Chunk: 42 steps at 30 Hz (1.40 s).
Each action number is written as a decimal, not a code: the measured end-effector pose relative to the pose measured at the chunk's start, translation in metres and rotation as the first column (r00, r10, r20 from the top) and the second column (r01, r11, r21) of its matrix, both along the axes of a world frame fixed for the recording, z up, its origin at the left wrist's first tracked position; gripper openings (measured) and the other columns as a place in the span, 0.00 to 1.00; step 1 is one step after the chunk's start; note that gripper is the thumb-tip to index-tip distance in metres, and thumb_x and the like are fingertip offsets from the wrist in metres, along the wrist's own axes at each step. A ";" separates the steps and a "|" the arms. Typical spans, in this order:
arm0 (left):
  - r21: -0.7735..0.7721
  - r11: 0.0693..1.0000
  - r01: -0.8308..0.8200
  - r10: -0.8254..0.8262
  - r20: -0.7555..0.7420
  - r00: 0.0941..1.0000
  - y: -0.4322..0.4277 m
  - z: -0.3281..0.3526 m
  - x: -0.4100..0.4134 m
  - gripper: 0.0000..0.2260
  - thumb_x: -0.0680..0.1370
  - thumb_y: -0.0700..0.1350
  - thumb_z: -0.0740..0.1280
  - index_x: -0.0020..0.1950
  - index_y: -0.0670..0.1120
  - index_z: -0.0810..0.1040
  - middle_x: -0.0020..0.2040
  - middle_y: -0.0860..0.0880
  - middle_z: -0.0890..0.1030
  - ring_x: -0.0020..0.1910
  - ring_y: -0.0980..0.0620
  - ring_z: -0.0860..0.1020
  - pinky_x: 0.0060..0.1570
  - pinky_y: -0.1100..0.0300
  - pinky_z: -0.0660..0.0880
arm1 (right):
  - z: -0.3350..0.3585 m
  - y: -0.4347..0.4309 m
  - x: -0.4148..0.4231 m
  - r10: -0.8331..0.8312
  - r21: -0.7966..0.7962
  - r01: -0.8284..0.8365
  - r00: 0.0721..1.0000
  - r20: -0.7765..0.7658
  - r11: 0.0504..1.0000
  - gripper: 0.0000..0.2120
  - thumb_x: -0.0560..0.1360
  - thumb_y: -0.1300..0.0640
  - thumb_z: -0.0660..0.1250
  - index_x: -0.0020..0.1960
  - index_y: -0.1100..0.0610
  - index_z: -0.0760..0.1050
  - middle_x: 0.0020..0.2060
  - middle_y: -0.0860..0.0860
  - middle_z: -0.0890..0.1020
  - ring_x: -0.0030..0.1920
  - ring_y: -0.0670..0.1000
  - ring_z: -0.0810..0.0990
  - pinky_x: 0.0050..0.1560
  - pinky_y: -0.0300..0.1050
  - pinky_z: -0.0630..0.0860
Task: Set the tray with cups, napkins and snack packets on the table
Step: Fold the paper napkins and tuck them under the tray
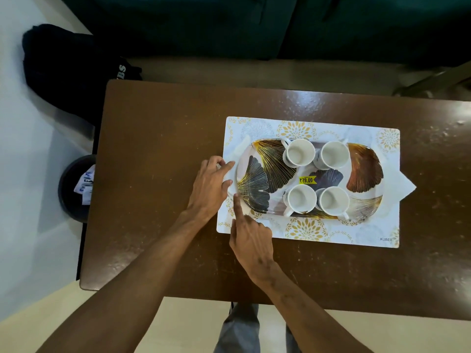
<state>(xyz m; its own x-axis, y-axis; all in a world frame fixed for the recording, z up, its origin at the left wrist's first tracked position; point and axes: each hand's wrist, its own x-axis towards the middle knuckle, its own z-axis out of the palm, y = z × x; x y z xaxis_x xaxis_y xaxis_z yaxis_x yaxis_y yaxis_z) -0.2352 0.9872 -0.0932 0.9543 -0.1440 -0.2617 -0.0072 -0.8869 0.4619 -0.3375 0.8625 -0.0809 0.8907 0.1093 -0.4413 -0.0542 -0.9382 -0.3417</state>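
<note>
An oval tray [260,171] with a gold and black leaf pattern lies on a white placemat [313,233] on the brown table [158,149]. Several white cups [299,152] stand on the tray around a yellow price sticker [306,180]. White napkins stick out from under the tray at its left end [240,149] and right end [405,186]. My left hand [210,186] rests at the tray's left end, fingers apart, fingertips on the napkin. My right hand [251,240] lies on the mat, its index finger stretched to the tray's left rim. No snack packets show.
A dark bin [74,189] holding crumpled paper stands on the floor left of the table. A black bag [63,72] sits at the far left. A dark green sofa [280,26] runs behind the table. My legs stand at the near edge.
</note>
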 end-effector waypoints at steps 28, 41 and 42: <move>-0.084 0.977 0.196 -0.204 -0.102 0.974 -0.002 0.009 0.035 0.31 0.76 0.25 0.63 0.78 0.42 0.65 0.73 0.44 0.66 0.70 0.45 0.67 0.63 0.56 0.73 | 0.005 0.016 -0.005 0.135 0.140 -0.135 0.991 0.016 0.981 0.43 0.77 0.60 0.66 0.81 0.64 0.41 0.80 0.61 0.40 0.81 0.59 0.39 0.81 0.54 0.45; -0.189 0.982 -0.011 0.030 0.095 0.995 -0.008 0.030 -0.004 0.21 0.80 0.30 0.60 0.72 0.42 0.73 0.69 0.44 0.72 0.67 0.47 0.74 0.68 0.51 0.74 | 0.017 -0.012 -0.010 0.044 0.374 -0.098 0.987 0.152 0.922 0.24 0.80 0.62 0.64 0.76 0.58 0.66 0.76 0.57 0.66 0.76 0.57 0.65 0.70 0.53 0.73; -0.205 0.978 -0.030 0.049 0.089 0.995 -0.011 0.031 -0.011 0.20 0.81 0.31 0.60 0.72 0.42 0.74 0.69 0.45 0.72 0.67 0.47 0.74 0.67 0.50 0.75 | 0.019 -0.017 -0.010 0.018 0.384 -0.082 0.986 0.167 0.920 0.24 0.79 0.63 0.65 0.75 0.58 0.68 0.75 0.57 0.68 0.74 0.57 0.67 0.69 0.52 0.74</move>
